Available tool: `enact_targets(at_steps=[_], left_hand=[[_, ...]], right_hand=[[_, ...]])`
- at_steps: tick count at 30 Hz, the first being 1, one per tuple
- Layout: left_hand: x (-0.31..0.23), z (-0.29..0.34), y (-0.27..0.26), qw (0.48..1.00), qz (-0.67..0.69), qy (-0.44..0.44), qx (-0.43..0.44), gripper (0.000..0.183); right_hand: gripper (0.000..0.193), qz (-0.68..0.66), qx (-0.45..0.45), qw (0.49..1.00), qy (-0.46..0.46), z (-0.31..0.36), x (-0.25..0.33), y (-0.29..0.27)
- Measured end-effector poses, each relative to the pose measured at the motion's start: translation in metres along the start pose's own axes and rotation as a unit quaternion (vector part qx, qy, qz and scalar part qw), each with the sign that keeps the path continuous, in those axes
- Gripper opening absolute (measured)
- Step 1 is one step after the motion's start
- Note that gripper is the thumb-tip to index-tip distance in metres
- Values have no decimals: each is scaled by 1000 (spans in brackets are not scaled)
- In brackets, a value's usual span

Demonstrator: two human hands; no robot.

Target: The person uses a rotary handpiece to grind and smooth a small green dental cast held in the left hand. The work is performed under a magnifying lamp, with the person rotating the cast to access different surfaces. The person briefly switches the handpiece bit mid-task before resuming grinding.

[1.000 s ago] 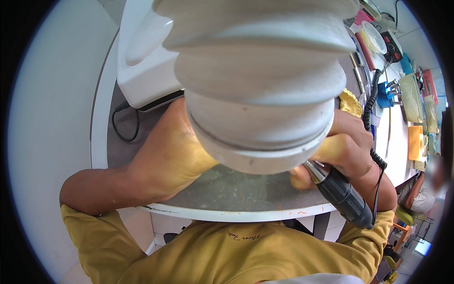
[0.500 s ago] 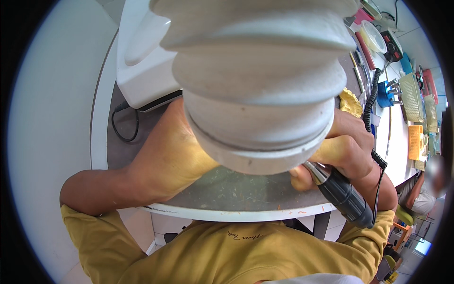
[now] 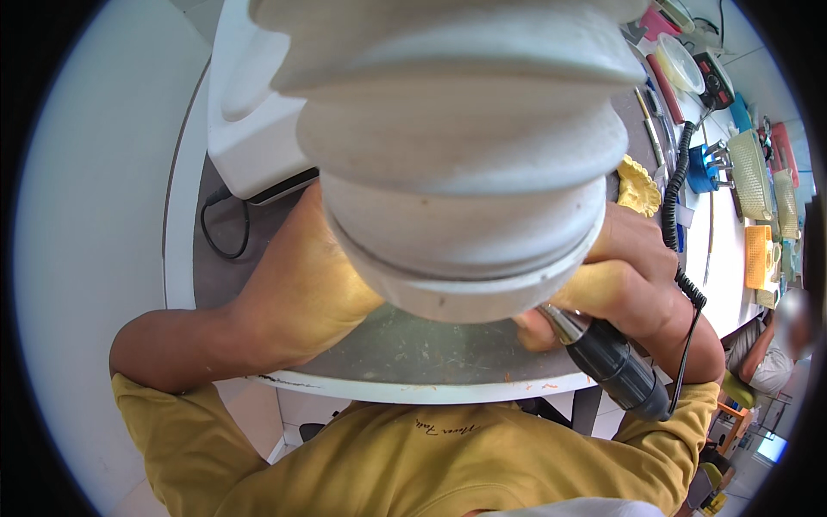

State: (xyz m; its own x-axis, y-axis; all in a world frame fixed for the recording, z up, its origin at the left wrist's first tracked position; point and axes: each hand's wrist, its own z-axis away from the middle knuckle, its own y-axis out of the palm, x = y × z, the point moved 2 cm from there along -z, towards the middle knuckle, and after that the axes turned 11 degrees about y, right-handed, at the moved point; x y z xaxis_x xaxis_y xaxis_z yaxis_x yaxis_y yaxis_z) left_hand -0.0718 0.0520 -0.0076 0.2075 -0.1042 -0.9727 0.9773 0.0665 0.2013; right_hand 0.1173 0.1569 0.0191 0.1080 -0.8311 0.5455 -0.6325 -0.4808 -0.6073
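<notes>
My right hand (image 3: 633,267) grips a black rotary handpiece (image 3: 612,362) with a silver collar; its tip is hidden. A coiled black cord (image 3: 679,185) runs up from the tool's rear end. My left hand (image 3: 323,276) reaches under a large ribbed white hose (image 3: 465,189), which covers its fingers and whatever they may hold. Just beyond my right hand lies a yellowish scalloped dental cast (image 3: 637,186) on the grey desktop (image 3: 448,349).
A white machine (image 3: 258,121) with a black cable stands at the far left. At the right are a blue tool holder (image 3: 705,168), cream baskets (image 3: 749,177), an orange basket (image 3: 758,254) and a black control box (image 3: 713,82). Another person (image 3: 767,353) sits at the far right.
My right hand and the handpiece have shifted slightly left, the tool's rear end dipping a little. The hose appears slightly further left. My left hand has barely moved.
</notes>
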Motion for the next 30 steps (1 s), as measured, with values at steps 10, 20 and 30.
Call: enact_targets(at_steps=[10,20,30], left_hand=[[-2,1,2,999,39,0,-1,37],[-5,1,2,1000,-1,-14,14,35],[3,-6,0,988,-88,123,13,37]], right_hand=[[30,6,17,1000,8,-3,2,-3],[30,14,29,999,1,-8,6,-6],[33,92,26,995,2,-6,2,-11]])
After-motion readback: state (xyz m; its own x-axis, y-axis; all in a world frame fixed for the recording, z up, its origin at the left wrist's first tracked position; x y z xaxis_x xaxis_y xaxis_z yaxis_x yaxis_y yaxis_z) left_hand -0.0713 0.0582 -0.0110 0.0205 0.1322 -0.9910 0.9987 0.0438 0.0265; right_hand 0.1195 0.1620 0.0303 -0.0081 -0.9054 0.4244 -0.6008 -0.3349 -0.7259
